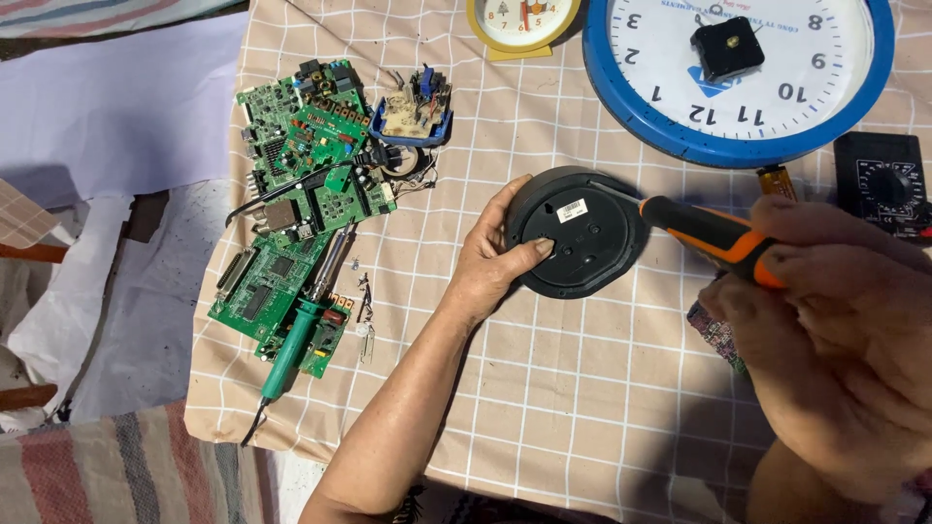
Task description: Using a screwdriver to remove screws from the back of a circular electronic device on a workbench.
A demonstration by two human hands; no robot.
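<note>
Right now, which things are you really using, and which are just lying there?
In use:
- round black device, steadied by the left hand
- orange and black screwdriver, gripped by the right hand, its tip on the device

Lying about:
- green circuit boards
- green soldering iron
- blue wall clock, face down
- yellow clock
- black multimeter

The left hand [495,254] lies palm-down with forearm stretched in from below, fingers curled and thumb pressed flat, while the right hand [835,320], close to the camera, is clenched in a fist-like grip.
</note>
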